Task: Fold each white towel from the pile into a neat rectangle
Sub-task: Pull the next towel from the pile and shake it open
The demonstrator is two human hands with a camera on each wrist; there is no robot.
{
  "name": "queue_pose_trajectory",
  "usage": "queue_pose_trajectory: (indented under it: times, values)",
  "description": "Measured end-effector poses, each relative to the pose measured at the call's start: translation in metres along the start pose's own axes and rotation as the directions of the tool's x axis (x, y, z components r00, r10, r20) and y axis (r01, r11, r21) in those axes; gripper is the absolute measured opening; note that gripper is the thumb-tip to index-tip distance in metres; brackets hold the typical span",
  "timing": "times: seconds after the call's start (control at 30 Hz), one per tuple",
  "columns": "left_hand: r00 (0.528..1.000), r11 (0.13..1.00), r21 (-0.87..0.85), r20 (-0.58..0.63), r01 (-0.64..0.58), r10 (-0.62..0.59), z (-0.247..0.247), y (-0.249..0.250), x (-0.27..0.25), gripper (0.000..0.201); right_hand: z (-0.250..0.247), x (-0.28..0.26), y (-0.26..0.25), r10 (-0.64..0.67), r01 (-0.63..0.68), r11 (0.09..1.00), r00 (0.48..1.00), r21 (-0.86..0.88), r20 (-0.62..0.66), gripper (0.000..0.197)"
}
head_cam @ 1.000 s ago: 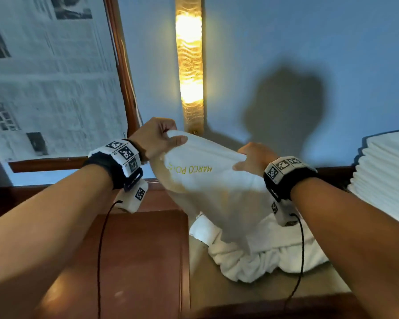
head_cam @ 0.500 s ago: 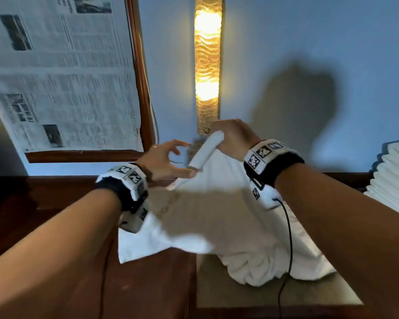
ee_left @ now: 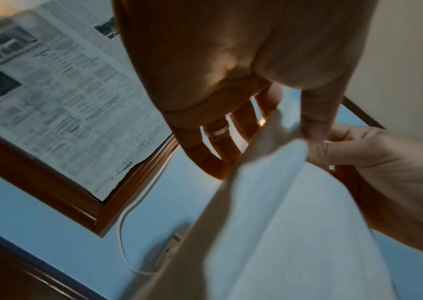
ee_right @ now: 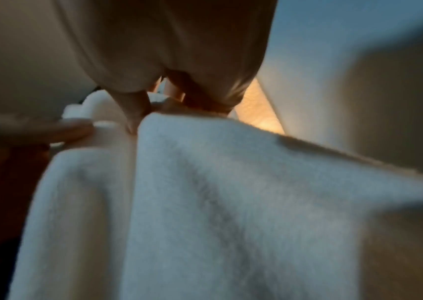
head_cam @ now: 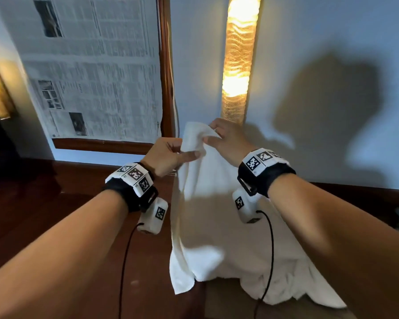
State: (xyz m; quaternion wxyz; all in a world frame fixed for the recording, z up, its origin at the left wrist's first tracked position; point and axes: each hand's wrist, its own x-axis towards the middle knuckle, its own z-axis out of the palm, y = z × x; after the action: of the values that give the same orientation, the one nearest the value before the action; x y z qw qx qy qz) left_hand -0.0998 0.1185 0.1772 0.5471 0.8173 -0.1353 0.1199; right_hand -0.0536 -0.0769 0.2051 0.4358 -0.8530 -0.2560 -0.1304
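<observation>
Both hands grip one white towel (head_cam: 207,217) at its top, raised over the wooden table (head_cam: 44,215): the left hand (head_cam: 165,157) pinches a bunched corner at about 10 o'clock of the cloth, and the right hand (head_cam: 228,140) pinches the edge just beside it at 12 o'clock. No fold is made yet. It hangs limp and creased, its bottom trailing onto what seems, dimly, to be the crumpled pile (head_cam: 286,286).
</observation>
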Motion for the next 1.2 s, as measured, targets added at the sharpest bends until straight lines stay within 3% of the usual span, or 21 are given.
queue_pose_trajectory:
  times: [0.1,0.17,0.23,0.33,0.43,0.5,0.6,0.7,0.8,0.87,1.0,1.2]
  values:
    - [0.994,0.996,-0.075,-0.100,-0.053,0.046,-0.010,0.004,0.005,0.047,0.010,0.009,-0.024,-0.109,0.103,0.986,0.993,-0.131,-0.038,0.005]
    - [0.984,0.993,-0.067,-0.155,-0.098,0.086,-0.023,0.006,0.007,0.053,0.013,0.010,-0.035,-0.140,0.129,0.979,0.988,-0.155,-0.062,0.003]
    - [0.976,0.991,0.006,-0.176,-0.130,0.129,-0.039,0.011,0.007,0.048,0.020,0.009,-0.037,-0.101,0.099,0.979,0.995,-0.176,-0.007,0.009]
    - [0.973,0.973,0.157,-0.127,-0.171,0.192,-0.065,0.012,0.001,0.040,0.035,-0.005,-0.015,0.010,0.015,0.937,0.997,-0.348,0.071,0.029]
    - [0.971,0.974,0.172,-0.163,-0.148,0.176,-0.110,-0.002,-0.010,0.041,0.031,-0.039,0.028,0.184,-0.181,0.874,0.982,-0.450,-0.039,0.035]
    - [0.959,0.977,0.166,-0.227,-0.136,0.172,-0.146,-0.013,-0.018,0.044,0.020,-0.064,0.040,0.293,-0.332,0.811,0.943,-0.482,-0.158,0.028]
    - [0.954,0.976,0.139,-0.225,-0.170,0.199,-0.186,-0.023,-0.034,0.049,0.026,-0.070,0.014,0.290,-0.443,0.773,0.883,-0.454,-0.369,0.017]
    - [0.979,0.987,0.011,-0.123,-0.160,0.160,-0.207,-0.027,-0.046,0.056,0.068,-0.049,-0.047,0.088,-0.283,0.878,0.887,-0.385,-0.453,0.015]
    - [0.980,0.980,-0.065,0.054,-0.189,0.193,-0.204,-0.019,-0.063,0.026,0.115,-0.036,-0.121,-0.079,-0.051,0.946,0.922,-0.320,-0.380,0.014]
    - [0.969,0.976,-0.086,0.131,-0.200,0.210,-0.195,-0.013,-0.077,0.018,0.141,-0.032,-0.162,-0.117,0.024,0.959,0.941,-0.283,-0.317,0.007]
    - [0.981,0.983,-0.173,0.171,-0.064,0.094,-0.188,-0.025,-0.099,0.029,0.165,-0.045,-0.193,-0.097,0.005,0.955,0.950,-0.296,-0.298,0.015]
    - [0.975,0.985,-0.076,0.149,-0.152,0.162,-0.205,-0.021,-0.115,0.023,0.202,-0.090,-0.203,-0.056,-0.064,0.927,0.951,-0.371,-0.305,0.028]
